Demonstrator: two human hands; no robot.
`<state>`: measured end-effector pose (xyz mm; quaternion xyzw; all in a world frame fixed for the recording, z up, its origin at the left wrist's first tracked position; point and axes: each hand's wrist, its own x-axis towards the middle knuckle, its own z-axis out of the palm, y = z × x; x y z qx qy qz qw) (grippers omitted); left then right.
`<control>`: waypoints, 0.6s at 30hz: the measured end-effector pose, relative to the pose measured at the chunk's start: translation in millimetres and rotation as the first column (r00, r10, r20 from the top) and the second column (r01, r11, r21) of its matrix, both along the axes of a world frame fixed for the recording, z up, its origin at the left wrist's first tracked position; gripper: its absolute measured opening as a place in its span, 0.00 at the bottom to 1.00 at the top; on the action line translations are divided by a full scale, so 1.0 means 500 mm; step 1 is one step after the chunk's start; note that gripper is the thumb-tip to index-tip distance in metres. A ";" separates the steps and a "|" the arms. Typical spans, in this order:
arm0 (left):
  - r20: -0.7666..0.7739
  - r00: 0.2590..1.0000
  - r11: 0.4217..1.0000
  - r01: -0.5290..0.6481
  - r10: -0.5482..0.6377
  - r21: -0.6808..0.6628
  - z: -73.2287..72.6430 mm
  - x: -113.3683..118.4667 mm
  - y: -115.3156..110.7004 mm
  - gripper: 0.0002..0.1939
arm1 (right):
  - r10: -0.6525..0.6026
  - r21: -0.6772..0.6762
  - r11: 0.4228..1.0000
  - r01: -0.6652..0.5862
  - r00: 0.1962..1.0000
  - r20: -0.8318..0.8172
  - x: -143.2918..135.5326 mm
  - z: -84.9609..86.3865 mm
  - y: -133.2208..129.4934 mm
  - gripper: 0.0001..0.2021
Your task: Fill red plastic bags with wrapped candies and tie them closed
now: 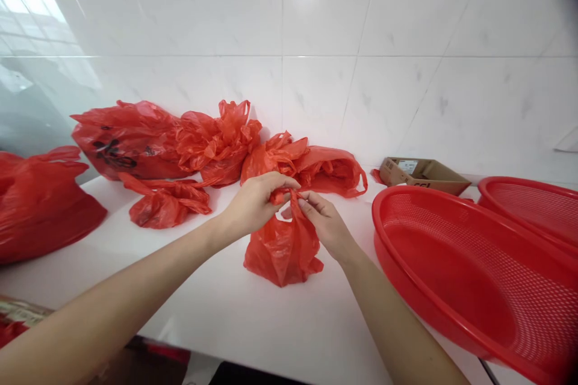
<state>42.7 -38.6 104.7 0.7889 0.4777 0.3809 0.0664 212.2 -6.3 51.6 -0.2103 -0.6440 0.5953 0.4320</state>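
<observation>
A small red plastic bag rests on the white table, its body bulging a little; what it holds is hidden. Both my hands are at its top. My left hand is closed round one gathered handle at the upper left. With thumb and fingers, my right hand pinches the twisted handle at the upper right. The two hands almost meet above the bag. Some fingertips are hidden behind the plastic.
Red plastic bags line the wall, with a smaller one in front and a large one at left. On the right are a red mesh basket, a second basket and a cardboard box. The white table's front edge is near.
</observation>
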 end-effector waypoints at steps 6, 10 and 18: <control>0.037 0.993 0.931 -0.089 0.109 -0.353 -0.037 -0.081 -0.015 0.18 | -0.372 0.110 0.923 0.368 0.928 0.013 0.034 -0.043 0.035 0.16; 0.119 0.957 0.827 -0.162 0.264 -0.538 -0.087 -0.169 -0.044 0.23 | -0.525 0.048 0.851 0.523 0.845 0.107 0.055 -0.095 0.094 0.17; 0.124 0.950 0.850 -0.191 0.285 -0.490 -0.120 -0.174 -0.008 0.27 | -0.583 0.000 0.809 0.588 0.801 0.134 0.031 -0.128 0.103 0.17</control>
